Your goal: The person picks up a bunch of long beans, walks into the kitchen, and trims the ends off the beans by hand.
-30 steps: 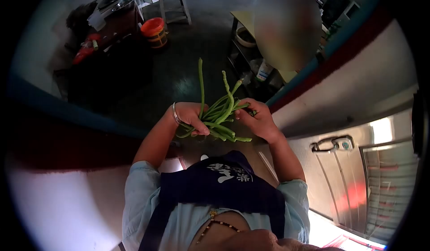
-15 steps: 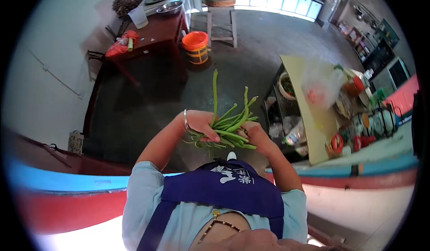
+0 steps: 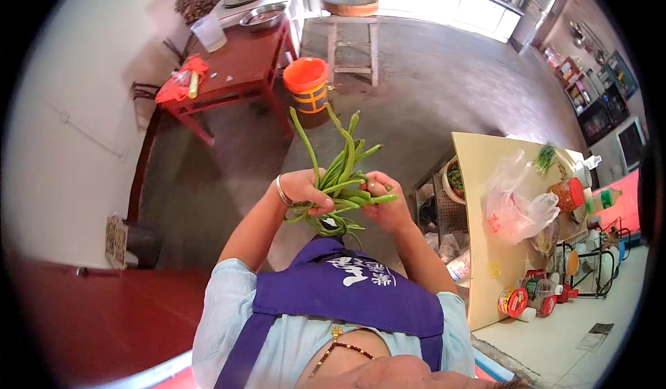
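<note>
A loose bunch of long green beans (image 3: pixel 341 169) is held in front of my chest. My left hand (image 3: pixel 307 189), with a silver bracelet at the wrist, is closed round the middle of the bunch, thumb on top. Bean ends stick up past it and looped ends hang below. My right hand (image 3: pixel 386 207) is closed at the right side of the bunch, fingers pinched on bean ends. Part of its fingertips is hidden by the beans.
At right, a tabletop (image 3: pixel 479 271) carries a plastic bag (image 3: pixel 517 205), jars and a wire rack. Ahead stand an orange-lined bucket (image 3: pixel 306 83), a wooden stool (image 3: pixel 354 49) with a chopping block, and a red table (image 3: pixel 243 63) holding a jug and a basin.
My view has turned, and the room appears shifted with more of the right tabletop showing. The beans now fan upward more, and my right hand is raised higher beside them.
</note>
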A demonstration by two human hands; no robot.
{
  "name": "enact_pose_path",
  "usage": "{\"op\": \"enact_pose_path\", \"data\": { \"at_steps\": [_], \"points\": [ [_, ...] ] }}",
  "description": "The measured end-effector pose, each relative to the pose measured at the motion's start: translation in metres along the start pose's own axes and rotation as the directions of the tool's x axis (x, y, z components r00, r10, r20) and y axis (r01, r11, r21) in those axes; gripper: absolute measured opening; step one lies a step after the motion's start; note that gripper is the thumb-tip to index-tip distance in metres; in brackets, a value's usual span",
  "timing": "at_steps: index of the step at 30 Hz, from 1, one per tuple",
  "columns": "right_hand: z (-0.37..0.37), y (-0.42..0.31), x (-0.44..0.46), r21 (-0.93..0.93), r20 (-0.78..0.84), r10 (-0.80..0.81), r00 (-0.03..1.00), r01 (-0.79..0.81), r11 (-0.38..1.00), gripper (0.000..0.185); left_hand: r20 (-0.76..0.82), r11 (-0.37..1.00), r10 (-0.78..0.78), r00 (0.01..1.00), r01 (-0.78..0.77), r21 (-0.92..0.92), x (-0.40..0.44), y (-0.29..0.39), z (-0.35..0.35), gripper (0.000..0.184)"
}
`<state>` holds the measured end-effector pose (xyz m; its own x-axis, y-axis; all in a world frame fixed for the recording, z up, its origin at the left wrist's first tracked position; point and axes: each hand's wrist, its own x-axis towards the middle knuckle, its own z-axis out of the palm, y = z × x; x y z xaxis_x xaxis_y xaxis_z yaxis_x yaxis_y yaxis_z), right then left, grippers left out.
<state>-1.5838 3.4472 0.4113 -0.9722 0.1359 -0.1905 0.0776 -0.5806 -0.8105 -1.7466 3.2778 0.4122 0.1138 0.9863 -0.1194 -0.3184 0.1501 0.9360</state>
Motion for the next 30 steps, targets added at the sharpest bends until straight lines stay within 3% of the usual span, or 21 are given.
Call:
{"op": "enact_pose_path", "data": {
  "at_steps": [2, 5, 8, 12, 14, 17, 21, 24, 27, 28, 30],
  "points": [
    [-0.007, -0.01, 0.047, -0.015, -0.066, -0.108, 0.992, 0.108, 0.994, 0.018, 0.078, 0.992, 0.035, 0.996, -0.025, -0.121, 0.028, 0.006, -0.051, 0.035],
    [-0.019, -0.025, 0.12, 0.005, -0.207, -0.246, 0.947, 0.253, 0.968, 0.015, 0.113, 0.977, 0.07, 0.991, -0.045, -0.208, 0.066, 0.012, -0.114, 0.035],
    [-0.022, -0.073, 0.2, 0.095, -0.392, -0.345, 0.853, 0.411, 0.907, 0.013, 0.294, 0.987, 0.022, 0.956, 0.025, -0.157, 0.091, 0.027, -0.19, 0.037],
    [-0.032, -0.121, 0.272, 0.107, -0.265, -0.29, 0.92, 0.327, 0.939, 0.017, 0.289, 0.984, -0.009, 0.957, 0.06, -0.168, 0.102, 0.07, -0.277, 0.032],
    [-0.038, -0.126, 0.306, 0.13, -0.221, -0.249, 0.943, 0.281, 0.951, 0.019, 0.3, 0.992, -0.059, 0.952, 0.09, -0.091, 0.103, 0.087, -0.323, 0.031],
    [-0.046, -0.143, 0.346, -0.122, -0.267, -0.199, 0.943, 0.171, 0.978, 0.022, 0.297, 0.991, -0.13, 0.946, 0.133, 0.009, 0.113, 0.109, -0.375, 0.029],
    [-0.062, -0.17, 0.394, -0.319, -0.264, -0.103, 0.959, 0.014, 0.948, 0.018, 0.288, 0.979, -0.202, 0.936, 0.186, 0.082, 0.136, 0.123, -0.423, 0.027],
    [-0.083, -0.195, 0.443, -0.582, -0.108, -0.067, 0.992, -0.008, 0.813, 0.024, 0.248, 0.965, -0.255, 0.935, 0.23, 0.125, 0.154, 0.143, -0.459, 0.026],
    [-0.099, -0.22, 0.493, -0.856, 0.235, -0.116, 0.965, 0.262, 0.445, 0.026, 0.142, 0.944, -0.294, 0.945, 0.264, 0.199, 0.169, 0.17, -0.495, 0.026],
    [-0.099, -0.23, 0.509, -0.893, 0.236, -0.046, 0.971, 0.236, 0.384, 0.025, 0.109, 0.94, -0.294, 0.95, 0.266, 0.213, 0.172, 0.179, -0.508, 0.026],
    [-0.115, -0.239, 0.549, -0.857, 0.367, 0.003, 0.93, 0.336, 0.391, 0.024, 0.04, 0.934, -0.287, 0.957, 0.27, 0.235, 0.18, 0.192, -0.537, 0.026]
  ]
}}
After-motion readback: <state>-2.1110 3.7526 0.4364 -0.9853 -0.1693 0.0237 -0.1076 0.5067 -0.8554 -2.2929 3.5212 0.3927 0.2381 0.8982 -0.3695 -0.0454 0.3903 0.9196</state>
